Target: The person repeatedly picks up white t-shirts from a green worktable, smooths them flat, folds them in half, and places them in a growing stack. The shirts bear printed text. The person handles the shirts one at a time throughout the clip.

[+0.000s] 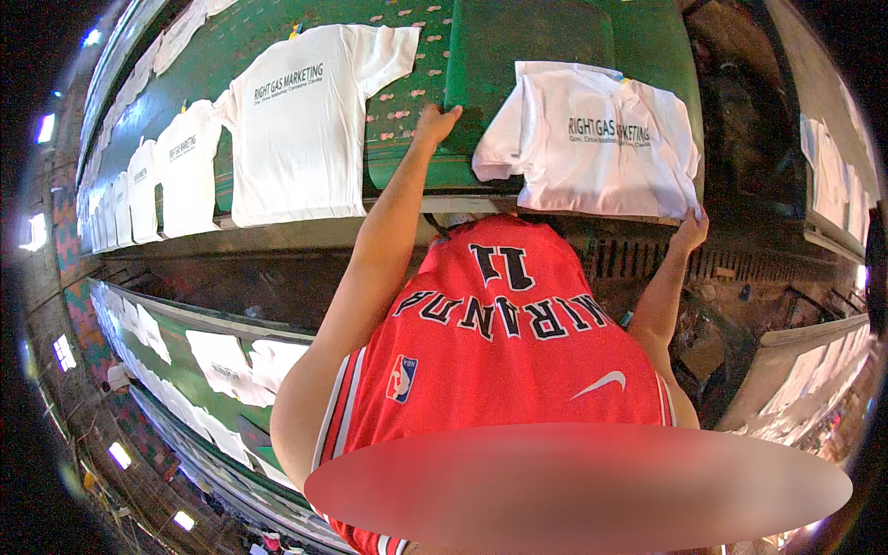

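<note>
My left hand (437,120) is on the green board (490,37) between two white T-shirts, loosely open with no cloth in it. Left of it lies a white T-shirt (291,153) with dark printed lettering, flat on the green table. My right hand (689,229) is closed on the lower right corner of a second printed white T-shirt (601,166), at the table's near edge. That shirt is rumpled, with its left sleeve bunched.
More white shirts (185,166) continue in a row leftward. Green tables with shirts (213,361) run lower left, and another table (832,185) stands at right beyond a dark gap. My red jersey (490,361) fills the lower middle. A metal grate (647,264) shows below the table edge.
</note>
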The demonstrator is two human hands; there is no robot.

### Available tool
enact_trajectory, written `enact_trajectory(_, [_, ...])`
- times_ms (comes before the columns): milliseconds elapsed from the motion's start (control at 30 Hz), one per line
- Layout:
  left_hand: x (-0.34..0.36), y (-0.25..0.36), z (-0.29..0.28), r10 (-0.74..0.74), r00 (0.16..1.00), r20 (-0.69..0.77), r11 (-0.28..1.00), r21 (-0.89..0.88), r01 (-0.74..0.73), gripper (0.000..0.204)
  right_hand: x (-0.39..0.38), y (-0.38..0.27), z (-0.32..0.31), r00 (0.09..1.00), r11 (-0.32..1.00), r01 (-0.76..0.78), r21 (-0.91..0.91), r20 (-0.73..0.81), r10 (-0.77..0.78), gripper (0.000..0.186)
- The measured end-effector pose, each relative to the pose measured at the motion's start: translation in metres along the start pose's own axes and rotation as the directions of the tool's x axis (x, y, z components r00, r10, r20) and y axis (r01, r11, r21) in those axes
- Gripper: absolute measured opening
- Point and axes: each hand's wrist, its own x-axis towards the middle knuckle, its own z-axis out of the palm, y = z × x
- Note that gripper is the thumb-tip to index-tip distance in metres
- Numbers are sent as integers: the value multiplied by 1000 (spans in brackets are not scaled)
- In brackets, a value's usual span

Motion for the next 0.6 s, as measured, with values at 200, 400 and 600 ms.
enact_trajectory(200, [-15,11,-21,74,997,-9,784,-618,-64,51,-3,-20,-4,999,1000,-6,14,-44,6,31])
enact_trajectory(400, [-61,12,-102,177,978,-107,518,-835,-185,32,16,4,-17,999,1000,1,-27,54,1,33])
enact_trajectory(600, [-132,-42,-181,62,875,-479,402,-791,-461,37,65,50,-29,996,979,-38,-202,71,53,50])
